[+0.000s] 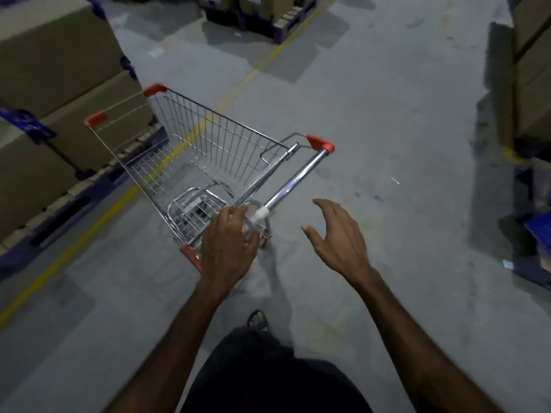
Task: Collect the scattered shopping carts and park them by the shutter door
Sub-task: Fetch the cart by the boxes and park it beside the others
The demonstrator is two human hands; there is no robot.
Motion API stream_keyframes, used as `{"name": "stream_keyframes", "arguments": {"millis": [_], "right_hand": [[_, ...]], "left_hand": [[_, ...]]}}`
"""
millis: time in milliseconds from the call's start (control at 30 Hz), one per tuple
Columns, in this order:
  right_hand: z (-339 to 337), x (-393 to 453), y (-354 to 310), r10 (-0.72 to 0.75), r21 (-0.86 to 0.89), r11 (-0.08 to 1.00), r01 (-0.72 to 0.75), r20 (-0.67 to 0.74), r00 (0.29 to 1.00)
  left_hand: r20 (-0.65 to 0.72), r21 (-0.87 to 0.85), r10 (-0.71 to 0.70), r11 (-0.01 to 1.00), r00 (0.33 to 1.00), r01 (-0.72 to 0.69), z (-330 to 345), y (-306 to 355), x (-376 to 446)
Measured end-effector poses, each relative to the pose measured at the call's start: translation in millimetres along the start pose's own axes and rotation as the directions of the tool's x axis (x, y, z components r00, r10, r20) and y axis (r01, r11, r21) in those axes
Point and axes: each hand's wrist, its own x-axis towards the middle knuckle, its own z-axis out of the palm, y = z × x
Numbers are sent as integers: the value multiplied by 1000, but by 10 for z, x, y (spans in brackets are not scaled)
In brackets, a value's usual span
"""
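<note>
Cart (205, 162) front and centre, folks: a chrome wire shopping cart with red corner caps, standing empty on the grey concrete floor (372, 120), angled so its basket points up and to the left. Its shiny handle bar (293, 181) runs diagonally from a red end cap at the upper right down toward the person's hands.

Left hand (228, 244) is right at the near end of that bar, fingers loosely curled and reaching over the handle and the back of the basket. It looks to be touching the metal there, but the fingers are not wrapped tight, and whether it truly grips is hard to tell through the blur. Right hand (338, 234) hangs in the air just to the right of the handle, fingers spread wide, thumb out, holding nothing and clear of the cart.

To the cart's left, stacked cardboard boxes (56, 70) sit on blue pallets (59, 213), and the basket's far corner stands just beside them. A yellow floor line (98, 216) runs diagonally along the pallets and passes under the cart. More boxes on a pallet (262, 13) sit at the top of the aisle, and another stack (533, 70) rises along the right edge.

Down at the bottom, dark clothing and one sandalled foot (258, 320) show between the two bare forearms.
</note>
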Motion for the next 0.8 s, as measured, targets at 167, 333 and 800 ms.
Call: {"name": "stream_keyframes", "arguments": {"millis": [167,333,800], "right_hand": [[86,860,149,-212,-116,967,225,114,971],[201,1662,374,-498,-171,819,547,260,827],[267,2564,285,-573,-171,433,885,706,416]], "left_hand": [[146,147,-157,980,977,136,118,-49,126],[271,250,-394,910,878,331,47,69,140],[158,458,-754,628,638,629,17,527,230]]}}
